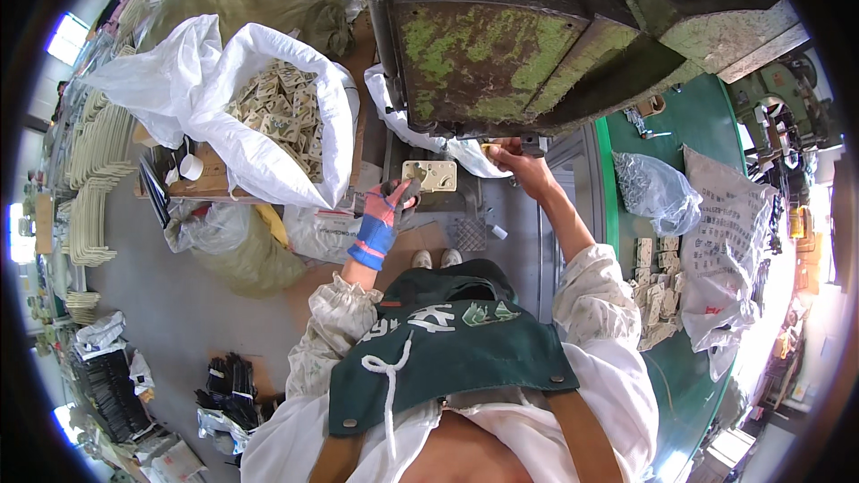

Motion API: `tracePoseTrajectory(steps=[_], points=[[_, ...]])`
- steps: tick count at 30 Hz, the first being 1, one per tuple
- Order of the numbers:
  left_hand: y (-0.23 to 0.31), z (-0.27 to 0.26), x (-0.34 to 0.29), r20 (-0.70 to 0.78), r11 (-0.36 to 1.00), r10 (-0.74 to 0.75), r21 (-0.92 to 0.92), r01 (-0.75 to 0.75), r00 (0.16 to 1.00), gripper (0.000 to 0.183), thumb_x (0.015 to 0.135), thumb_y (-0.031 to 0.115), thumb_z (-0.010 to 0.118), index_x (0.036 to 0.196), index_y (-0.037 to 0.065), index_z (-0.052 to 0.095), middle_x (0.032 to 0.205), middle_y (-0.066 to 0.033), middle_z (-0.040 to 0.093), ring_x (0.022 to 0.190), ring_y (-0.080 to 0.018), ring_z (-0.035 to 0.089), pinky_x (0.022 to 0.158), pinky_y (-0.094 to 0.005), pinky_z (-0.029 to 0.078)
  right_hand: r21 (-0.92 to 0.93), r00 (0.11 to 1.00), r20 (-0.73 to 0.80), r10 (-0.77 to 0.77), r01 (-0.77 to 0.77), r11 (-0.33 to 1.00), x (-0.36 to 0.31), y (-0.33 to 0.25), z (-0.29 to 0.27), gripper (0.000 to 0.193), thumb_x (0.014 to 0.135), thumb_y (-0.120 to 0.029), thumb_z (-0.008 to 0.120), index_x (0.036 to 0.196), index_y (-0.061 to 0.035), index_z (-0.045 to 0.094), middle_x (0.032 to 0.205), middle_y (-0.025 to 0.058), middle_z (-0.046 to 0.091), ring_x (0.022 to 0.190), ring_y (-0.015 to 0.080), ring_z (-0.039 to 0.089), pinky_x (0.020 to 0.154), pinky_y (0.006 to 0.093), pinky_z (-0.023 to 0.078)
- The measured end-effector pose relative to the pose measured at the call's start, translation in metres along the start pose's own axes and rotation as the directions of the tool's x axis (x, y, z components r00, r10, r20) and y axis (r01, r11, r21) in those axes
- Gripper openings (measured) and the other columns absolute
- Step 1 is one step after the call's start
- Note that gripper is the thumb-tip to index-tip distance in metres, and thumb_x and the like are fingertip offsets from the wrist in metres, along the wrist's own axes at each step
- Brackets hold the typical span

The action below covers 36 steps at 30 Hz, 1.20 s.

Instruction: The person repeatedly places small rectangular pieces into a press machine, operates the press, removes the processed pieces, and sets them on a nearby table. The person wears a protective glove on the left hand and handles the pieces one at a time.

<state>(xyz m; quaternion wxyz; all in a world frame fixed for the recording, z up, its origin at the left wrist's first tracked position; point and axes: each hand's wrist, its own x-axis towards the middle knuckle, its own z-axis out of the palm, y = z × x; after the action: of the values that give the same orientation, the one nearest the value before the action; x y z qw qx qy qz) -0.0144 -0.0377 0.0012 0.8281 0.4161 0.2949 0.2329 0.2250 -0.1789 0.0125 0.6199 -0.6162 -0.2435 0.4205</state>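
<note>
My left hand [386, 215] wears a pink and blue glove with dark fingertips. Its fingers are closed on the near left edge of a cream rectangular plate [441, 176] with holes in it. Below the big machine head, my bare right hand [523, 168] has its fingers pinched together, beside the machine's lower edge. Something small and yellowish shows at those fingertips, too little of it to name. White plastic sheeting [479, 159] lies between the plate and my right hand.
The worn green machine head [501, 54] overhangs the work spot. At left stands an open white sack [331, 139] full of small cream parts [277, 116]. The green table [667, 394] on the right bears a clear bag of small metal pieces [658, 195], flat cream parts [658, 300] and a printed sack [727, 250].
</note>
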Motion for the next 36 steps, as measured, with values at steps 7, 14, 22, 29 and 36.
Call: tracePoseTrajectory(steps=[7,14,22,29,36], points=[[0.016,-0.008,-0.013,-0.031,0.976,0.141,0.172,-0.134,0.990,0.019,0.089,0.019,0.058,0.078,0.004,0.058,0.063,-0.0011,0.050,0.050,-0.0100,0.046,0.048,-0.0240,0.038,0.380,0.998,-0.042,0.051,-0.032,0.924,-0.033,-0.034,0.074,0.011,0.085,-0.012,0.066,0.089,-0.0035,0.061,0.076,0.0023,0.063,0.065,0.0065,0.058,0.055,0.0158,0.045],[0.018,-0.007,-0.010,-0.127,0.985,0.109,0.147,-0.090,0.986,0.019,0.089,0.024,0.056,0.081,0.007,0.057,0.059,0.0018,0.047,0.045,-0.0070,0.042,0.041,-0.0224,0.032,0.295,0.986,-0.168,-0.015,0.065,0.953,-0.033,-0.043,0.087,0.012,0.086,-0.010,0.064,0.091,-0.0001,0.059,0.076,0.0075,0.064,0.056,0.0071,0.055,0.045,0.0178,0.039],[0.026,-0.001,-0.012,-0.148,0.994,0.087,0.072,-0.077,0.985,0.021,0.089,0.028,0.057,0.080,0.009,0.057,0.057,0.0024,0.046,0.042,-0.0064,0.040,0.039,-0.0216,0.028,0.201,0.917,-0.345,-0.201,0.281,0.939,-0.033,-0.042,0.103,0.014,0.084,-0.005,0.065,0.088,0.0054,0.057,0.081,0.0114,0.065,0.067,0.0136,0.063,0.061,0.0241,0.055],[0.026,0.000,-0.007,-0.139,0.992,0.124,0.047,-0.118,0.983,0.020,0.088,0.026,0.058,0.082,0.006,0.059,0.060,0.0023,0.048,0.048,-0.0057,0.042,0.043,-0.0207,0.031,0.237,0.913,-0.360,-0.193,0.290,0.927,-0.037,-0.039,0.107,0.012,0.084,-0.003,0.065,0.085,0.0046,0.056,0.079,0.0108,0.065,0.067,0.0133,0.063,0.062,0.0250,0.056],[0.034,0.009,-0.003,-0.127,0.979,0.194,0.084,-0.184,0.973,0.021,0.088,0.021,0.060,0.080,0.001,0.062,0.062,0.0016,0.051,0.055,-0.0050,0.044,0.051,-0.0199,0.034,0.198,0.903,-0.376,-0.207,0.296,0.934,-0.039,-0.041,0.116,0.012,0.084,-0.003,0.064,0.085,0.0029,0.054,0.079,0.0109,0.064,0.064,0.0133,0.063,0.060,0.0245,0.056]])
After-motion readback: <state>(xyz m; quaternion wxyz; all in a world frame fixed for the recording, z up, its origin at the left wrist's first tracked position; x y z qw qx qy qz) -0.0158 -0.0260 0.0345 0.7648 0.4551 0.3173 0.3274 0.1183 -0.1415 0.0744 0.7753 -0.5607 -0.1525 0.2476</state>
